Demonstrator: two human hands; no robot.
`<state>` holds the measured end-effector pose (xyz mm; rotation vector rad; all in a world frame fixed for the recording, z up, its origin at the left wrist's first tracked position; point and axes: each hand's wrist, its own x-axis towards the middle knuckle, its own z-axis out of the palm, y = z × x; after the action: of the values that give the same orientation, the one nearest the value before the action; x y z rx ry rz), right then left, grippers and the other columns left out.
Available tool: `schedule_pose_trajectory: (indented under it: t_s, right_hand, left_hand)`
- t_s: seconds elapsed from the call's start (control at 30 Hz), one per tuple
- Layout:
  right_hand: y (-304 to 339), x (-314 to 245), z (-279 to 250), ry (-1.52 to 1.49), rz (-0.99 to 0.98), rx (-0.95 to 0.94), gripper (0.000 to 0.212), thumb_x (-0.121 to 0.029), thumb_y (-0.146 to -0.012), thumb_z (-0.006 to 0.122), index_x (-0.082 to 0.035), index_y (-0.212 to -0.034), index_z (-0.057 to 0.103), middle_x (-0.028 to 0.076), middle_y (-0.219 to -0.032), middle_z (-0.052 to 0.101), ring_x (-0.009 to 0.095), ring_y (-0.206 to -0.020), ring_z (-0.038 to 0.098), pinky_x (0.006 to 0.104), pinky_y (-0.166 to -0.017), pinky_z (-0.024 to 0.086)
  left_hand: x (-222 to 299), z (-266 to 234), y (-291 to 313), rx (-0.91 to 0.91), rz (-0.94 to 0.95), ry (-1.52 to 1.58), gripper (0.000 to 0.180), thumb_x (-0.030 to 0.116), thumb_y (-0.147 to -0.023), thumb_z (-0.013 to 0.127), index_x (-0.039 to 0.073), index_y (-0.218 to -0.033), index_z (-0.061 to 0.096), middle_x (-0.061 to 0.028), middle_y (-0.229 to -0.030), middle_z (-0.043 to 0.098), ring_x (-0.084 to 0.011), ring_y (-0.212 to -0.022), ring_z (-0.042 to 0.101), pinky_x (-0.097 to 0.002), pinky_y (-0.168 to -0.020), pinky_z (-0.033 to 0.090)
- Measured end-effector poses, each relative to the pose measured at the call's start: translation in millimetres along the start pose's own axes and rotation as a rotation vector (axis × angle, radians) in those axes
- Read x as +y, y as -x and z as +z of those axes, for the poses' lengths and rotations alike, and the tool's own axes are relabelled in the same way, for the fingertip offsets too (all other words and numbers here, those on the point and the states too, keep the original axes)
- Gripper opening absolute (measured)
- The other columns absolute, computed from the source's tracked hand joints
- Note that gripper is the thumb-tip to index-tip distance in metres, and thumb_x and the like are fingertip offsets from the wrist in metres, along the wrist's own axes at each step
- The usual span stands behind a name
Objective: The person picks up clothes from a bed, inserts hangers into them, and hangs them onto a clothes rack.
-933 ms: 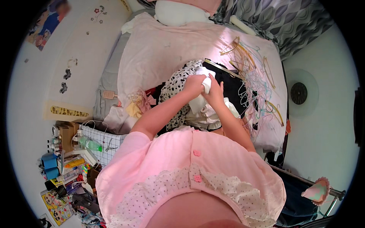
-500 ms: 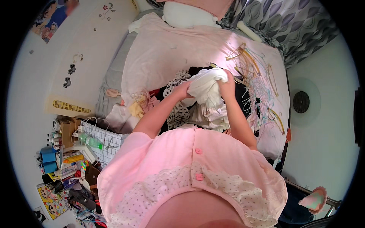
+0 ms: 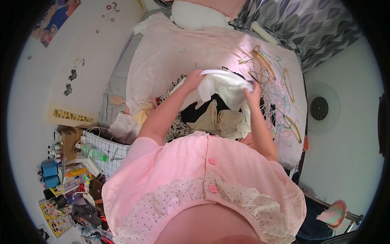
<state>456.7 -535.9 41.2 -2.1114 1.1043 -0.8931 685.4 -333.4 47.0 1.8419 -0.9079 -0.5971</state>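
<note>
A white garment hangs spread between my two hands above the bed; its exact kind is not clear. My left hand is closed on its upper left edge. At the opposite side my right hand grips the cloth, with a small dark patch beside the fingers. Below the white cloth lies a pile with a cream garment and a black garment. Black-and-white spotted cloth shows by my left forearm, partly hidden by it.
Many tangled hangers lie on the bed at the right. A pink hairbrush and yellow cloth are at the left. A white pillow rests at the far end. A cluttered shelf area holds a green bottle at the lower left.
The white garment was bunched up and is now stretched wider. My hands have moved apart, the left one slightly up, the right one outward and down, uncovering black cloth beneath.
</note>
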Motion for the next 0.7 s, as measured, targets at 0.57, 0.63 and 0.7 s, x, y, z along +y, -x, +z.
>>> schedule_pose_trajectory:
  t_s: [0.57, 0.63, 0.7]
  right_hand:
    - [114, -88, 60, -0.066, -0.398, -0.248, 0.046, -0.014, -0.070, 0.065, -0.007, -0.111, 0.044, 0.016, -0.105, 0.051, 0.032, -0.089, 0.054, 0.0387, -0.075, 0.045]
    - [110, -64, 66, -0.044, -0.284, -0.317, 0.032, -0.012, -0.074, 0.062, -0.005, -0.101, 0.048, 0.015, -0.092, 0.054, 0.028, -0.082, 0.056, 0.0357, -0.070, 0.046]
    - [104, -50, 69, -0.028, -0.182, -0.402, 0.018, -0.009, -0.077, 0.059, -0.002, -0.092, 0.052, 0.013, -0.079, 0.058, 0.025, -0.074, 0.059, 0.0327, -0.065, 0.047]
  left_hand:
    - [15, 14, 6, -0.012, -0.280, 0.546, 0.028, 0.024, -0.091, 0.038, 0.001, -0.100, 0.053, -0.0063, -0.095, 0.059, -0.0150, -0.084, 0.055, -0.0284, -0.073, 0.043]
    - [51, 4, 12, -0.110, -0.369, 0.685, 0.028, 0.023, -0.092, 0.035, 0.002, -0.100, 0.051, -0.0084, -0.099, 0.059, -0.0162, -0.084, 0.059, -0.0278, -0.072, 0.045]
    - [53, -1, 12, -0.102, -0.319, 0.636, 0.027, 0.024, -0.092, 0.035, 0.003, -0.100, 0.050, -0.0090, -0.099, 0.059, -0.0163, -0.083, 0.060, -0.0270, -0.071, 0.046]
